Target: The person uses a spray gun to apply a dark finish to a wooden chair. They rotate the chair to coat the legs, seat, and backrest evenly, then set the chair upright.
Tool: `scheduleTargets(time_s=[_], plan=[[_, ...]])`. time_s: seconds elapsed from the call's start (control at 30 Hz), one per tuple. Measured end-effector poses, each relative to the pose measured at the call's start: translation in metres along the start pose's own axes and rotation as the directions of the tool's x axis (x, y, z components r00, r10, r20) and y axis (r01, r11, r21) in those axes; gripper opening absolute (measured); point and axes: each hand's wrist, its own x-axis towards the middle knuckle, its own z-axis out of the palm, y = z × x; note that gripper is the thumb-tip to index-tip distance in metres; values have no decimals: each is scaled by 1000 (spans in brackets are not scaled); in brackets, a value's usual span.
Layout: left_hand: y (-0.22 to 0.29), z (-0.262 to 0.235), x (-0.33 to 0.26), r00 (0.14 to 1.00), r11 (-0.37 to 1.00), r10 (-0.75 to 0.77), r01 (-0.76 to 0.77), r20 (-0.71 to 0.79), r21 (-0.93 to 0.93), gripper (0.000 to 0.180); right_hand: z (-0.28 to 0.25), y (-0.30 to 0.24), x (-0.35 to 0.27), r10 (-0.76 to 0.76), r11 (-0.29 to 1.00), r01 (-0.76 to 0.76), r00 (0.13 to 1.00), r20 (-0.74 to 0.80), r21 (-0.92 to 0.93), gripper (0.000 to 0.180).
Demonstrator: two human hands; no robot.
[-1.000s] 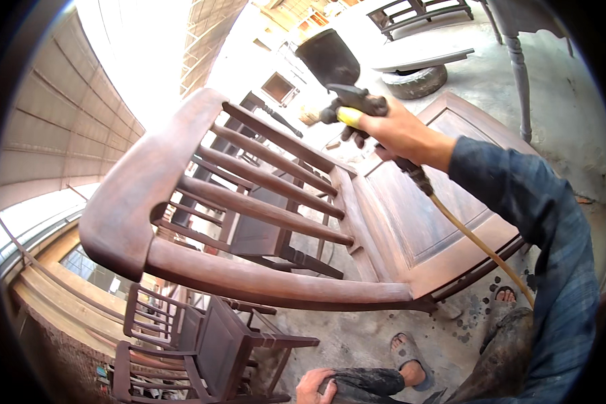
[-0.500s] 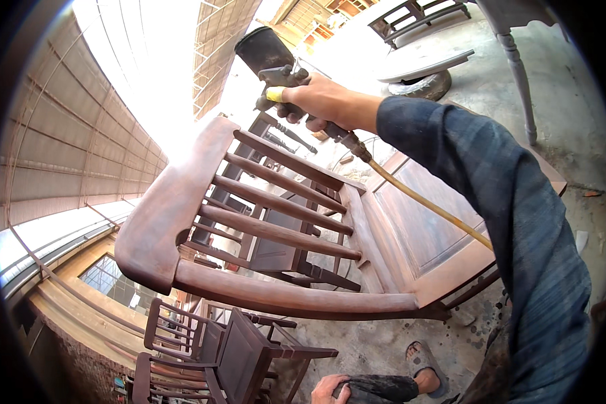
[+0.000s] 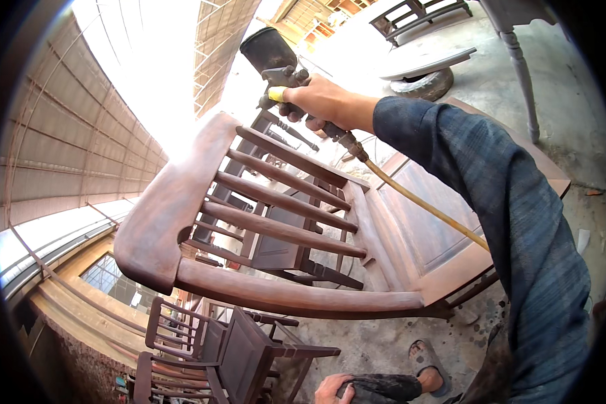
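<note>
My right hand (image 3: pixel 316 101) is closed round the handle of a dark spray gun (image 3: pixel 279 81) with a black cup (image 3: pixel 268 50) on top. A yellow wrap shows on one finger. The gun is above the far end of a wooden chair's top rail (image 3: pixel 175 195), apart from it. From the gun's grip a yellowish hose (image 3: pixel 417 209) runs back under my right sleeve. The brown chair leans toward me, with its slatted back (image 3: pixel 283 195) and panelled seat (image 3: pixel 417 215) showing. Low in view, my left hand (image 3: pixel 331 389) rests open over my knee; its fingertips are partly hidden. I cannot see any spray.
Dark chairs (image 3: pixel 242 357) stand at the lower left, and more dark furniture (image 3: pixel 283 236) shows behind the slats. At the far right are a tyre (image 3: pixel 424 86) with a curved board (image 3: pixel 431 64) on it and a grey turned leg (image 3: pixel 520 81). My sandalled foot (image 3: pixel 427 367) is on the stained concrete floor.
The spray gun and my right hand have shifted very slightly to the right in view, along with the chair seat. Both hands keep their hold and pose.
</note>
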Motion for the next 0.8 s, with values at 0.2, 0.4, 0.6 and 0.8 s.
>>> scheduleTargets(time_s=[0.2, 0.4, 0.6, 0.8], plan=[[1, 2, 0, 1000, 1000, 5, -5, -8, 6, 22, -2, -2, 1, -4, 1000, 5, 1000, 10, -13, 32], [-2, 0, -7, 999, 1000, 14, -14, -28, 1, 21, 8, -15, -40, 31, 999, -32, 996, 87, 9, 31], [-8, -3, -3, 998, 998, 48, -49, 37, 28, 24, 11, -43, -83, 53, 999, -50, 989, 137, -21, 31], [1, -5, 0, 998, 999, 25, -27, 55, 44, 23, 14, -68, -121, 99, 994, -88, 978, 181, -69, 26]])
